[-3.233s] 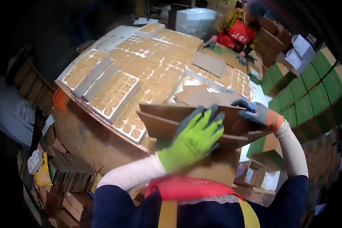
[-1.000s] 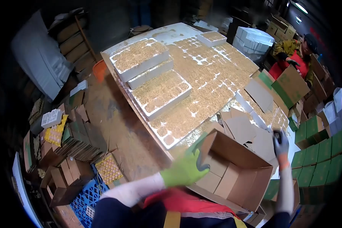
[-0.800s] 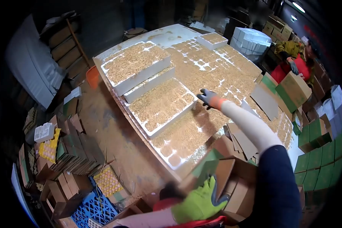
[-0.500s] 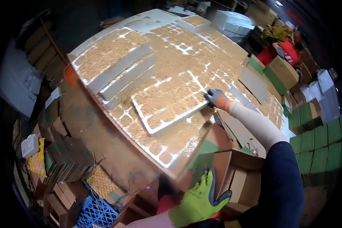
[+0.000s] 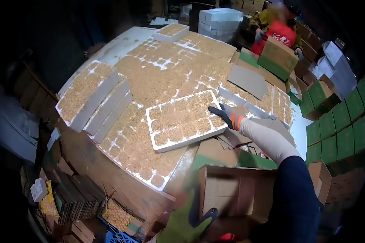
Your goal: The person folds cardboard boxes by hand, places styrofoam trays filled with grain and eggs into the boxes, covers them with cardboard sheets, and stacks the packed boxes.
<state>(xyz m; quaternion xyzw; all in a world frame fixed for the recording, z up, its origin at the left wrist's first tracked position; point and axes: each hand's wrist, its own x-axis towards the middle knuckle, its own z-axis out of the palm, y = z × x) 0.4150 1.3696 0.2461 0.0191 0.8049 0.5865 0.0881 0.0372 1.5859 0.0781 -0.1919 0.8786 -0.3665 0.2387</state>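
My right hand, in a grey and orange glove, grips the right end of a white foam tray filled with brown grainy husk. The tray is tilted and raised a little over the husk-covered table. My left hand, in a yellow-green glove with a dark palm, is at the left wall of an open cardboard box. Its thumb reaches inside the wall; the fingers are blurred by motion. Below the table's front edge, the box faces upward with bare cardboard inside.
More husk-filled foam trays are stacked on the left of the table, and another tray is at its far end. Green-and-brown cartons line the right. A co-worker handles a carton there. Flattened cardboard stands lower left.
My right hand has lifted and tilted the foam tray. My left hand has moved down and left along the box. The view has shifted, and the box now opens more toward me.
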